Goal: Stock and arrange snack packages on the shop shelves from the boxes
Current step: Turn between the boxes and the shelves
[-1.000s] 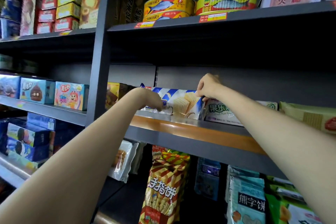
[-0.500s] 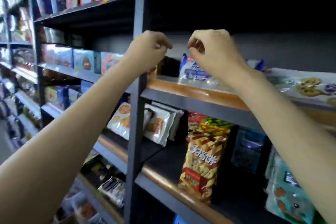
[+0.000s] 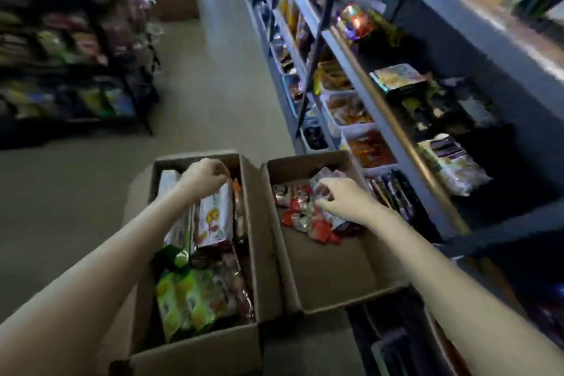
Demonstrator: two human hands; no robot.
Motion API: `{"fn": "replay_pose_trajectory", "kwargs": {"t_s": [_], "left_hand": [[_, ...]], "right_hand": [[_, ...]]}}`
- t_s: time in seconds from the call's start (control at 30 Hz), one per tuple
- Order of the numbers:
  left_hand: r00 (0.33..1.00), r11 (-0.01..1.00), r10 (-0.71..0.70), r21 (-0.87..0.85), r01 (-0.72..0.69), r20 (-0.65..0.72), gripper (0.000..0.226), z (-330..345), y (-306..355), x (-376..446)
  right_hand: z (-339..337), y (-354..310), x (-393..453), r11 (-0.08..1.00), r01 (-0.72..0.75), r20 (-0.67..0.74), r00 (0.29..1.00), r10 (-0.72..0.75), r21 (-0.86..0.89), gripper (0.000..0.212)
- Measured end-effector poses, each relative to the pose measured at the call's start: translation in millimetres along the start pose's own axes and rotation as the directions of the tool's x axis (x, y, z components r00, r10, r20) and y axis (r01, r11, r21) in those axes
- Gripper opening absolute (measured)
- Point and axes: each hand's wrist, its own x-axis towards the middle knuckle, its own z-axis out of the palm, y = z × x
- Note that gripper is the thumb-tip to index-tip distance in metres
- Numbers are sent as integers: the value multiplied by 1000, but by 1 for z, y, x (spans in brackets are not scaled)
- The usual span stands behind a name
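Though the packs were too blurry for any words to be read, two cardboard boxes sat side by side on the floor. The left box [image 3: 262,253] was full of snack packs, white ones and green ones [image 3: 189,299]. The left hand [image 3: 204,177] pinched the top of a white pack [image 3: 215,217]. The right box [image 3: 332,278] held a small pile of red packets [image 3: 302,217], and the right hand [image 3: 341,197] gripped some. Shelves [image 3: 393,119] stood just beside it.

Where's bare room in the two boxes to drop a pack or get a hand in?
Right box: near half is bare cardboard, below the red wrappers under the right hand. Left box: crowded throughout, with green packs near and upright packs by the left hand.
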Motion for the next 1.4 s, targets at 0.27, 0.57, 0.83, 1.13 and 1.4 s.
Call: {"fn": "replay_pose_trajectory", "kwargs": {"t_s": [0.27, 0.57, 0.83, 1.13, 1.4], "left_hand": [[981, 984, -181, 8, 180, 77, 25, 49, -144, 25], [997, 998, -59, -7, 59, -43, 25, 73, -226, 44], [998, 998, 70, 6, -70, -3, 47, 46, -186, 52], [749, 717, 647, 224, -661, 142, 65, -14, 60, 12], [401, 423, 900, 118, -898, -172, 78, -25, 275, -177]], "right_hand": [[193, -97, 127, 934, -129, 221, 974, 56, 334, 35], [298, -138, 219, 719, -494, 169, 862, 477, 489, 63], [212, -140, 180, 730, -382, 222, 924, 312, 567, 50], [-64, -52, -47, 950, -263, -154, 959, 238, -170, 30], [-168, -6, -365, 827, -522, -650, 705, 282, -207, 48]]}}
